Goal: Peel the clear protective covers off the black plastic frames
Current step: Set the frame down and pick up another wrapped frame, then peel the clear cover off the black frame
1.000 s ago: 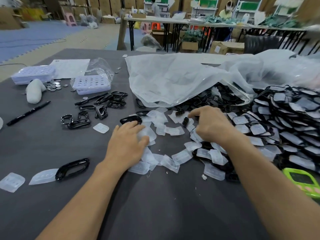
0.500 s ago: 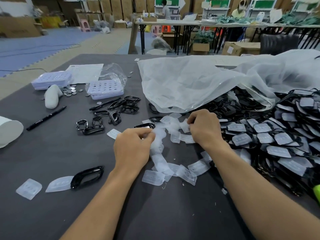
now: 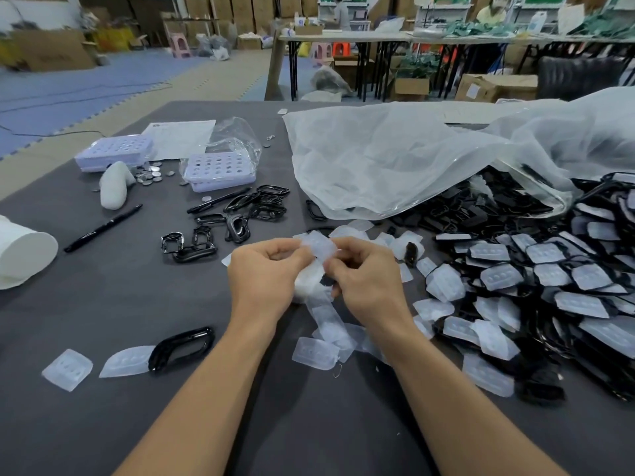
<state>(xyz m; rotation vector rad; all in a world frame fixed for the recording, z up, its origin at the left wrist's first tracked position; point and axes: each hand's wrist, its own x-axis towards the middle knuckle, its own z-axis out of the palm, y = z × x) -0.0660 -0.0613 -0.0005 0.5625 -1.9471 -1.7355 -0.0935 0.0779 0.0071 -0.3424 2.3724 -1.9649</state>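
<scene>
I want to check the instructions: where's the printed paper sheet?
Head view: the printed paper sheet lies far left on the table, behind the two lilac trays, beside the crumpled clear bag.

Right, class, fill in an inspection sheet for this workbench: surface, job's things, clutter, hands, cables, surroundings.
Surface: dark grey table, flat.
Job's things: covered frames heaped at right; peeled frames at centre-left; loose covers near the hands.
Clutter: pen, lilac trays, coins, mesh bag.
Hands: left hand and right hand both pinch one clear cover.
Cables: thin dark cable on the floor, far left.
Surroundings: folding tables, cardboard boxes, people at back.
</scene>
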